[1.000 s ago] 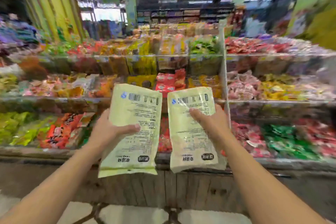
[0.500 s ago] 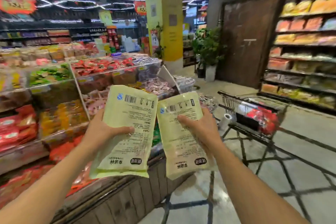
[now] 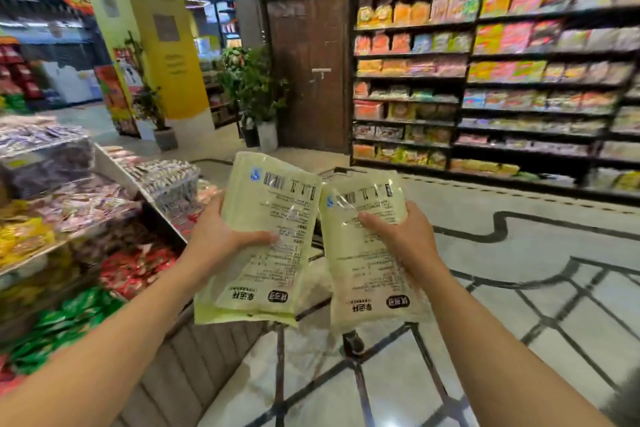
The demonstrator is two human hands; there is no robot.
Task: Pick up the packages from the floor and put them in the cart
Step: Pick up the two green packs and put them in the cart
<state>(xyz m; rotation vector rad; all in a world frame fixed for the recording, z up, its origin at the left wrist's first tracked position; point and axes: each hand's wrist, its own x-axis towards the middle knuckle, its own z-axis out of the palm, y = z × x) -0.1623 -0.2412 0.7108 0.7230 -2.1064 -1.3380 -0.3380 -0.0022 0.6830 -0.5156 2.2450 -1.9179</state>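
Note:
I hold two pale green flat packages with printed backs up in front of me. My left hand (image 3: 221,239) grips the left package (image 3: 266,267) at its left edge, thumb across the print. My right hand (image 3: 405,239) grips the right package (image 3: 360,274) from its right side. The packages nearly touch at their inner edges. The metal cart (image 3: 341,172) stands right behind them and is almost wholly hidden; only a bit of its rim above, some frame between and below the packages, and one wheel (image 3: 353,345) show.
A tiered snack display (image 3: 104,218) with a wooden base runs along my left. Tall shelves of packets (image 3: 519,80) line the right wall. A brown door (image 3: 311,73), potted plants (image 3: 259,94) and a yellow pillar (image 3: 162,28) stand ahead. Patterned tile floor (image 3: 519,288) spreads to the right.
My view has swung right, from the snack display to the aisle. The cart, earlier off to the right, now lies directly behind the packages. Both hands keep their grip.

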